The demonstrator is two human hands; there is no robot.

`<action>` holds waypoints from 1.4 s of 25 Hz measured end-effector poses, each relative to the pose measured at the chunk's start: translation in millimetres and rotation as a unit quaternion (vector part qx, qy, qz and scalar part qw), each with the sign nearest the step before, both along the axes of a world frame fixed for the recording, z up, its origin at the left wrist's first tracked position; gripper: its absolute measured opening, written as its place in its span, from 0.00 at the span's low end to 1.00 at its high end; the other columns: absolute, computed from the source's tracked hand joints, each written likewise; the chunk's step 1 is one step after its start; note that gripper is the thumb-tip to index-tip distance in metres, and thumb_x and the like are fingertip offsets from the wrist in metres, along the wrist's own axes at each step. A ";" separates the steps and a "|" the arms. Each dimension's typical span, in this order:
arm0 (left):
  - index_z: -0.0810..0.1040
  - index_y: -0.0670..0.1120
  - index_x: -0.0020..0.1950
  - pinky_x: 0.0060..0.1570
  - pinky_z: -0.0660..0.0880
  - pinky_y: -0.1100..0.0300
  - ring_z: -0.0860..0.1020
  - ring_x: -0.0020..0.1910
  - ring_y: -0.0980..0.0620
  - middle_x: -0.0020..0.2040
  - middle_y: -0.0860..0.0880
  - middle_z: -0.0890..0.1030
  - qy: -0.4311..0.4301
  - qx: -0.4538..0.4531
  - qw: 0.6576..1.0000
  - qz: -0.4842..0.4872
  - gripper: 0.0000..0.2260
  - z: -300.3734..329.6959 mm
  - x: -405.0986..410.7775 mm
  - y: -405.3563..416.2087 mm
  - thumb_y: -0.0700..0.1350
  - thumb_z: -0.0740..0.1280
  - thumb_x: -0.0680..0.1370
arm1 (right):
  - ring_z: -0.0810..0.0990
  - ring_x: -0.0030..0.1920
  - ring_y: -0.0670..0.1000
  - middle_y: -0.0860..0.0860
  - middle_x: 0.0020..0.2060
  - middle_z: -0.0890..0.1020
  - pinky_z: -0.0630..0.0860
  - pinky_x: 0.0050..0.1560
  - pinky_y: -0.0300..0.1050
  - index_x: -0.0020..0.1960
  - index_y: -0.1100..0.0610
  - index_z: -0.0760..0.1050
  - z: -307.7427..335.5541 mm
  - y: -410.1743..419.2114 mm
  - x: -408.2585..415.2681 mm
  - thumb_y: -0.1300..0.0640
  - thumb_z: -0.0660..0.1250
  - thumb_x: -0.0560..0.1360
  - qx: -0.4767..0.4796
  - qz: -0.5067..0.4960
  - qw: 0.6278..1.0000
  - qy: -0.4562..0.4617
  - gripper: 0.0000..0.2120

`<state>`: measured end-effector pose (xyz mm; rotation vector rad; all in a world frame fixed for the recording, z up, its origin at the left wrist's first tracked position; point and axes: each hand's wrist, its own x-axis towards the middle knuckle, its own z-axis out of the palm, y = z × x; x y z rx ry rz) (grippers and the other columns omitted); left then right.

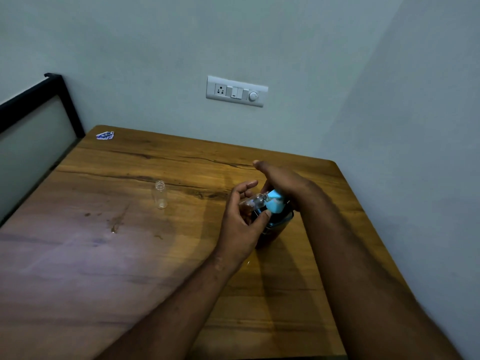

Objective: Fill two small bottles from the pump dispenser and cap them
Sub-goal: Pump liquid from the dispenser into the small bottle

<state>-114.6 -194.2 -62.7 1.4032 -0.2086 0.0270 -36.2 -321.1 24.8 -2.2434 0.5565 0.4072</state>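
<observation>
From the head camera, the left hand (240, 216) curls its fingers and thumb round a small clear glass bottle (253, 201), tilted with its mouth against the nozzle of the dark pump dispenser with a light-blue head (275, 201), which stands on the brown wood-grain table (130, 229). The right hand (283, 180) lies with straight fingers flat on the pump head. A second small clear bottle (160, 194) stands upright and uncapped, well apart to the left.

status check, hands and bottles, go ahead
Left hand holds small bottle tilted at pump spout. Right hand presses flat on blue pump head. Second bottle upright, uncapped, looks empty, apart to the left. Nothing in the way.
</observation>
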 end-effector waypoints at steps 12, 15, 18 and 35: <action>0.71 0.58 0.73 0.61 0.82 0.58 0.79 0.65 0.59 0.68 0.54 0.74 -0.003 0.000 1.000 0.008 0.30 -0.9 -0.8 -0.8 0.35 0.75 0.77 | 0.85 0.55 0.60 0.58 0.53 0.87 0.79 0.59 0.55 0.54 0.60 0.86 1.4 1.8 -3.7 0.29 0.58 0.82 0.001 -0.001 1.000 -0.006 0.36; 0.71 0.59 0.73 0.57 0.82 0.62 0.79 0.63 0.61 0.67 0.54 0.75 0.000 0.000 1.000 0.011 0.30 -1.9 0.4 -1.9 0.35 0.74 0.77 | 0.86 0.49 0.57 0.55 0.48 0.88 0.80 0.57 0.53 0.45 0.57 0.87 -10.1 4.2 -3.1 0.34 0.57 0.82 -0.081 -0.031 0.992 -0.092 0.31; 0.71 0.59 0.72 0.55 0.81 0.66 0.78 0.62 0.66 0.67 0.56 0.74 0.000 0.000 1.000 0.013 0.30 -0.3 -1.0 -1.8 0.34 0.74 0.77 | 0.86 0.49 0.58 0.57 0.50 0.89 0.81 0.57 0.53 0.45 0.57 0.88 -8.4 4.0 -2.4 0.34 0.58 0.81 -0.100 -0.019 0.990 -0.097 0.31; 0.71 0.57 0.73 0.62 0.82 0.52 0.79 0.66 0.53 0.68 0.51 0.75 0.001 -0.013 1.000 0.007 0.30 -2.6 0.9 -2.2 0.34 0.75 0.76 | 0.85 0.49 0.59 0.59 0.50 0.88 0.79 0.50 0.51 0.52 0.61 0.86 6.7 3.5 -1.9 0.35 0.58 0.85 -0.028 0.017 0.999 -0.016 0.32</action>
